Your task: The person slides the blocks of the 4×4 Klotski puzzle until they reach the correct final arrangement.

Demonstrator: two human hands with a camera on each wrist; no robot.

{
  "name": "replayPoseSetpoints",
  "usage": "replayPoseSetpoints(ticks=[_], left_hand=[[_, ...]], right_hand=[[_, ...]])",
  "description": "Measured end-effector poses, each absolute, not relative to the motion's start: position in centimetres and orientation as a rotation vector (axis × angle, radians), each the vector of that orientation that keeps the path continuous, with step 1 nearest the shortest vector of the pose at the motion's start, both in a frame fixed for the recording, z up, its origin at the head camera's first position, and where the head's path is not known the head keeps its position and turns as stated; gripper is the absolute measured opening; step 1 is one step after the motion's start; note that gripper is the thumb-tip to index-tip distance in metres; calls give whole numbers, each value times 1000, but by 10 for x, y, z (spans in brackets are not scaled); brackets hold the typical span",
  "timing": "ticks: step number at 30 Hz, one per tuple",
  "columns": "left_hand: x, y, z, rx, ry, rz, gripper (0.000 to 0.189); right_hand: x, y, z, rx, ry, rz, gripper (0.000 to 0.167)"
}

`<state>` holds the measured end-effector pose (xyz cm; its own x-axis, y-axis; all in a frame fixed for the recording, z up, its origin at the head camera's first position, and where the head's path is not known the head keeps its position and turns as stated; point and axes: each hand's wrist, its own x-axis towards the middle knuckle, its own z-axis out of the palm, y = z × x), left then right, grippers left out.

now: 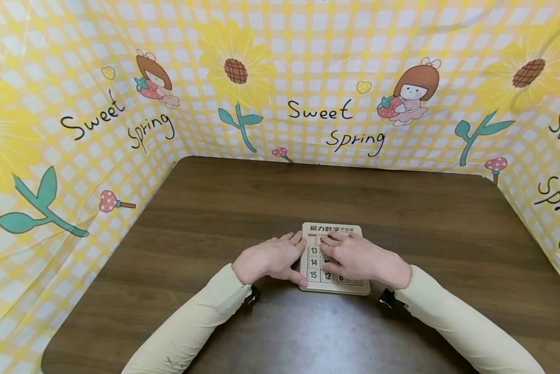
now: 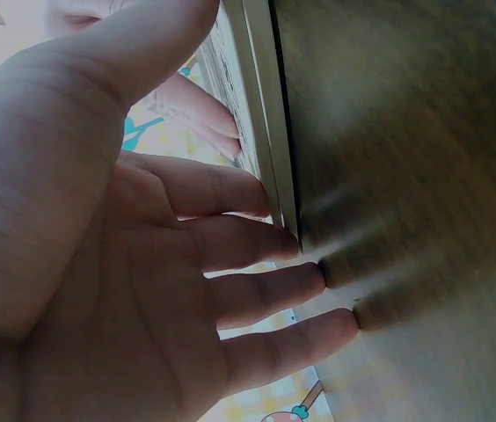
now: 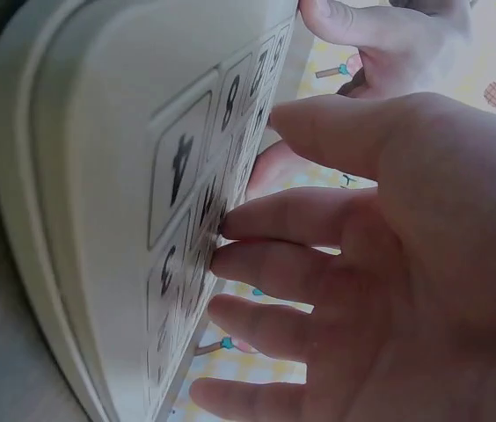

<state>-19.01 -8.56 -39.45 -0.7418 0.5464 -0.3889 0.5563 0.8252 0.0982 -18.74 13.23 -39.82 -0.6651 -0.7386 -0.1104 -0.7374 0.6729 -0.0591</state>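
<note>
A light wooden number sliding puzzle (image 1: 335, 290) lies flat on the brown table, with dark Chinese lettering along its far edge. Tiles marked 13, 14, 15 (image 1: 313, 275) and 12 show at its left and near side. My left hand (image 1: 272, 258) steadies the puzzle's left edge, thumb by the near corner; in the left wrist view its straight fingers (image 2: 288, 338) reach down to the table beside the rim. Over the tiles lies my right hand (image 1: 361, 258), its extended fingertips touching them and covering several. The right wrist view shows the frame (image 3: 98, 176) from its side.
The dark wooden table (image 1: 261, 192) extends around the puzzle on all sides. A yellow checked cloth (image 1: 280, 62) with flowers and "Sweet Spring" lettering hangs behind it and at both sides. Dark straps (image 1: 392, 299) circle the wrists under cream sleeves (image 1: 466, 317).
</note>
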Motion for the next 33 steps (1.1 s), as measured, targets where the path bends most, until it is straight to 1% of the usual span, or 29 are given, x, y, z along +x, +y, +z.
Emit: replayPoseSetpoints(ticks=[19, 24, 33], left_hand=[[-193, -83, -395, 825, 2597, -57, 104], [-192, -83, -394, 822, 2592, -37, 104], [-192, -85, -396, 809, 2594, -30, 104]], right_hand=[[-190, 124, -399, -1230, 2726, -37, 60], [-186, 136, -396, -1221, 2748, -49, 61], [-174, 169, -398, -1087, 2769, -31, 61]])
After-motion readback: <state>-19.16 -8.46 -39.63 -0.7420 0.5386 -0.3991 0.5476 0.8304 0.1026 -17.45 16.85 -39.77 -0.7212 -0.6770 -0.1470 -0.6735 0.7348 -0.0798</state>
